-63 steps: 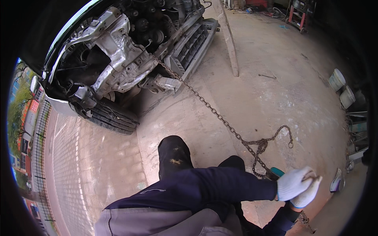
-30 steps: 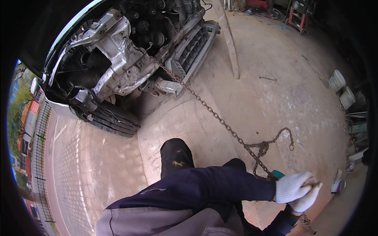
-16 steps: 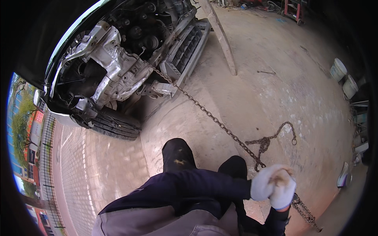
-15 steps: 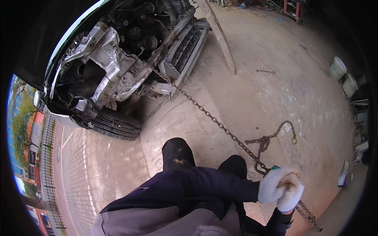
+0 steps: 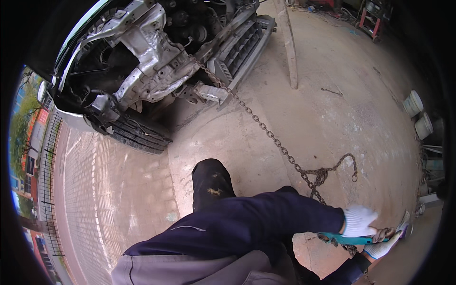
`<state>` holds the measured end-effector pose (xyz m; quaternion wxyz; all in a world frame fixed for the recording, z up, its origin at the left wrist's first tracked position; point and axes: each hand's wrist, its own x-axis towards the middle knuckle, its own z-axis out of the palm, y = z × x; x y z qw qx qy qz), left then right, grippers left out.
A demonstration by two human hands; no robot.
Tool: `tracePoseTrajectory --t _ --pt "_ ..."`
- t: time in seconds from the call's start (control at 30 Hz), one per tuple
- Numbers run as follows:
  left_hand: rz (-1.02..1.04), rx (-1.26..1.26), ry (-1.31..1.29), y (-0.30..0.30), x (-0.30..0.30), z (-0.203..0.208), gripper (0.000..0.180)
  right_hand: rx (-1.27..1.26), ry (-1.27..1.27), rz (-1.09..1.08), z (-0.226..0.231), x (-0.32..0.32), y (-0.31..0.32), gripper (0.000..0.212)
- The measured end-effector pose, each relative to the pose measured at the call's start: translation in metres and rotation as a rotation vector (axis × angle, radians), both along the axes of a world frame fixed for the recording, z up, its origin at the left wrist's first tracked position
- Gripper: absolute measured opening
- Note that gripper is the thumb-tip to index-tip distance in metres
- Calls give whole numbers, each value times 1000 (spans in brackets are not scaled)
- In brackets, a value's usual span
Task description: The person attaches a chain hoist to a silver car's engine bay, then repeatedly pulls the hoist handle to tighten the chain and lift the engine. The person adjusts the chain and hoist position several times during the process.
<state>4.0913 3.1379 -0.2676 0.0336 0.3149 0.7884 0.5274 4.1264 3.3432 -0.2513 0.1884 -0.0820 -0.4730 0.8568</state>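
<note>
My left hand [image 5: 360,220], in a white knit glove, reaches across my body to the right. Its fingers close on a long teal lever [image 5: 354,239], whose exact kind I cannot make out. My right hand [image 5: 383,248], also gloved, grips the lever's far right end from below; the two hands are close together. A rusty steel chain [image 5: 269,134] runs taut from the silver front body structure [image 5: 154,59] of a stripped car down to the lever's left end. More chain shows under the lever, partly hidden by my sleeve.
A loose chain tail [image 5: 343,160] lies on the concrete ahead of the hands. The car's tyre [image 5: 140,135] stands at left. A wooden post [image 5: 288,52] leans near the bumper beam. White buckets [image 5: 413,104] line the right side. A metal rod [image 5: 331,91] lies on the floor.
Both hands have moved right, the left arm stretching further across. They were bunched together before; now the teal lever shows plainly between them. My view has shifted, so the car sits slightly differently.
</note>
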Motion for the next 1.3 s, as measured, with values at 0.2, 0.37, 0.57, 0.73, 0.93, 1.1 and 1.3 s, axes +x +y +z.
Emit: tracePoseTrajectory --t 0.2,0.37,0.57,0.73,0.93,1.1,1.3 --pt "551 -236 386 -267 52 19 33 528 -205 -605 1 28 -47 37" --pt "1047 -753 754 -481 119 137 27 948 -293 -786 3 41 -65 42" --pt "1210 -1544 656 -640 215 256 24 1142 -495 -759 -5 30 -30 41" --pt "1425 -1436 -8 -722 257 245 63 1681 -382 -669 4 31 -10 42" --pt "1042 -1809 619 -764 282 224 33 2105 -510 -365 45 42 -26 45" --pt "1206 -1528 560 -769 291 219 42 2405 -605 -80 61 36 -30 54" --pt "1340 -1210 425 -749 292 216 59 2547 -482 73 56 32 -16 58"
